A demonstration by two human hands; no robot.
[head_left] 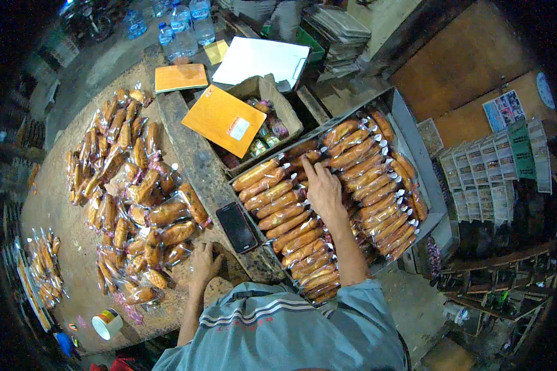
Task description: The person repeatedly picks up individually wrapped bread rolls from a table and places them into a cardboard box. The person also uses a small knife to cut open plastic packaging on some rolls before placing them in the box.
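Note:
My right hand (pixel 323 190) reaches into a grey metal crate (pixel 436 185) filled with rows of long golden bread rolls in clear wrappers. Its fingers are stretched out, and their tips touch a wrapped bread roll (pixel 304 162) near the far side. My left hand (pixel 205 262) rests on the wooden table (pixel 83 247), fingers loosely apart, with nothing seen in it. Just beside it lies the near edge of a large loose heap of wrapped bread rolls (pixel 167 213). My right forearm hides part of the gap between the crate's rows.
A black phone (pixel 237 227) lies between heap and crate. Beyond are a cardboard box (pixel 284 111) of small packets, an orange envelope (pixel 224 120), a clipboard (pixel 260 60) and water bottles (pixel 182 31). A white cup (pixel 107 324) and a smaller bread pile (pixel 46 266) are at left.

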